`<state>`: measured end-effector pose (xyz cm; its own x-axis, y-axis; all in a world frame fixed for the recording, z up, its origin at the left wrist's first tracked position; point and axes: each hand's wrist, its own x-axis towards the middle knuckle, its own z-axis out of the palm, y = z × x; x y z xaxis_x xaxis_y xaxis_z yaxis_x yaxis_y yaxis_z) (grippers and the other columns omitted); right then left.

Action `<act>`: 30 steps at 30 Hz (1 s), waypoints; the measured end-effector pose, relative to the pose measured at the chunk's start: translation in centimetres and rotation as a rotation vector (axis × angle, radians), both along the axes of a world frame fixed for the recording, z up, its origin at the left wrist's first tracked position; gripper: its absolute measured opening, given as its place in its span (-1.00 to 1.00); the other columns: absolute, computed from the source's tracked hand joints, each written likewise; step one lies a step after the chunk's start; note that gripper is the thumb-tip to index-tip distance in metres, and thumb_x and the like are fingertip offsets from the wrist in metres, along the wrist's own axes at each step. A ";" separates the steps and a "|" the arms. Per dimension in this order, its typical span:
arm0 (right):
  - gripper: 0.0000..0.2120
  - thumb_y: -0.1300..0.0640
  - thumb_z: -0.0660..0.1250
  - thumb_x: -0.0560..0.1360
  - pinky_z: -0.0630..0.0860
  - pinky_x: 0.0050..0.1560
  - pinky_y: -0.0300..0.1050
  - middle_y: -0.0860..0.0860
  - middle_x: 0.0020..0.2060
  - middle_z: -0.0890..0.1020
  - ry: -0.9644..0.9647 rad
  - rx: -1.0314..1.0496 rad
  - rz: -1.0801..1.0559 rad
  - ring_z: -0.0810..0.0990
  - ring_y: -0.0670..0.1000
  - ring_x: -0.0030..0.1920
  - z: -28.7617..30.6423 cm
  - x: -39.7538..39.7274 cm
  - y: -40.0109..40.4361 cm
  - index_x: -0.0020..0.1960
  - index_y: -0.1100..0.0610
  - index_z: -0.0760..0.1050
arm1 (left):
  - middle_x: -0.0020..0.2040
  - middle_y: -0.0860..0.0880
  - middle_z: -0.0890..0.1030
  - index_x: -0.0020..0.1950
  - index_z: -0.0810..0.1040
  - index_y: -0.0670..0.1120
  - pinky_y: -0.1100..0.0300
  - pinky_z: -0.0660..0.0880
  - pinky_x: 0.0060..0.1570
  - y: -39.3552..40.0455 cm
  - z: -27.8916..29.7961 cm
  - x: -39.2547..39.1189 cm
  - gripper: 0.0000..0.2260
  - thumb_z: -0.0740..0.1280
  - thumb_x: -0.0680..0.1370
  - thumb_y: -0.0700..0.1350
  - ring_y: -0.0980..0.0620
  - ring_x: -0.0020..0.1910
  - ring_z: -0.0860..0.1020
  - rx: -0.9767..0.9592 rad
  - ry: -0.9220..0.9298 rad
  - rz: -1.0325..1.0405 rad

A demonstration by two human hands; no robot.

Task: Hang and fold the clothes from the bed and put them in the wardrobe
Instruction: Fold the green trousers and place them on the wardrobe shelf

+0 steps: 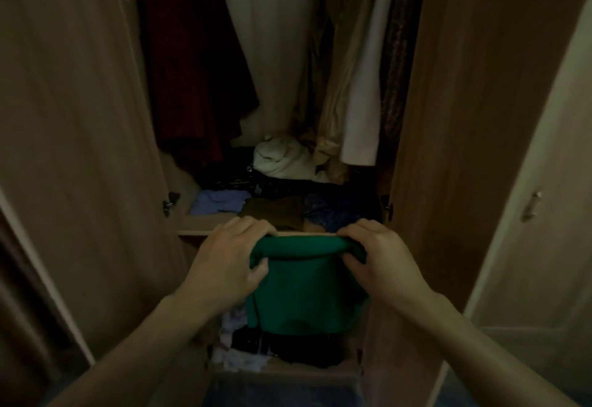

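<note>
A folded green garment [304, 284] hangs from both my hands in front of the open wardrobe [448, 118]. My left hand [227, 262] grips its upper left edge, thumb under the fold. My right hand [381, 256] grips the upper right edge the same way. The garment's top edge sits level with the front lip of the wardrobe shelf [198, 232]. Its lower part covers some of the clothes in the compartment below.
The shelf holds a loose pile: a white bundle [282, 156], a light blue piece [217, 201], dark and brown items [275, 211]. A dark red coat [192, 70] hangs left, beige and white garments [355, 86] right. Wardrobe doors [73, 150] stand open on both sides. Jumbled clothes [237, 352] lie below.
</note>
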<state>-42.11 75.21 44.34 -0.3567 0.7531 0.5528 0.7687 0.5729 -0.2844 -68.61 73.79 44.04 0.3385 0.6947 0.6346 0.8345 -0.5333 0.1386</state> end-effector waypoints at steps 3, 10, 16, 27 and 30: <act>-0.74 0.16 0.43 0.44 0.56 -0.10 -0.10 -0.15 -0.04 0.49 0.051 0.006 0.057 0.52 -0.11 -0.05 -0.3 -2.1 3.1 0.10 -0.03 0.54 | -0.03 0.04 0.57 0.08 0.49 0.05 -0.04 0.51 -0.06 2.2 -0.1 -2.2 -0.73 0.36 0.39 -0.06 -0.03 -0.02 0.55 0.038 0.027 0.050; -0.81 0.12 0.41 0.48 0.56 -0.13 -0.08 -0.17 -0.07 0.47 0.001 0.023 0.056 0.51 -0.13 -0.10 -0.3 -7.6 10.3 0.08 -0.04 0.52 | -0.07 0.04 0.55 0.06 0.50 0.01 -0.03 0.48 -0.12 9.8 -1.0 -7.4 -0.75 0.37 0.40 -0.09 -0.05 -0.07 0.51 0.071 0.023 0.065; -0.79 0.12 0.42 0.49 0.59 -0.11 -0.02 -0.14 -0.02 0.52 -0.054 0.037 0.005 0.54 -0.10 -0.07 3.1 -12.2 17.4 0.12 0.00 0.54 | -0.06 0.07 0.53 0.08 0.52 0.01 -0.02 0.46 -0.08 17.9 1.2 -12.0 -0.76 0.41 0.43 -0.12 0.02 -0.08 0.47 0.028 -0.054 0.012; -0.78 0.10 0.42 0.49 0.57 -0.16 -0.10 -0.16 -0.01 0.51 -0.119 -0.046 0.008 0.53 -0.15 -0.07 1.3 -17.1 27.1 0.13 -0.01 0.54 | -0.05 0.15 0.51 0.03 0.52 0.01 0.11 0.47 -0.03 27.1 -2.5 -17.3 -0.81 0.37 0.44 -0.12 0.11 -0.02 0.48 -0.052 -0.259 -0.101; -0.79 0.07 0.41 0.50 0.56 -0.17 -0.15 -0.20 -0.04 0.48 -0.118 -0.103 0.031 0.52 -0.17 -0.09 -0.8 -17.5 29.8 0.12 -0.05 0.53 | -0.07 0.14 0.53 0.02 0.53 0.00 0.10 0.50 -0.08 29.5 -4.5 -17.7 -0.81 0.38 0.43 -0.14 0.10 -0.05 0.51 -0.097 -0.312 -0.098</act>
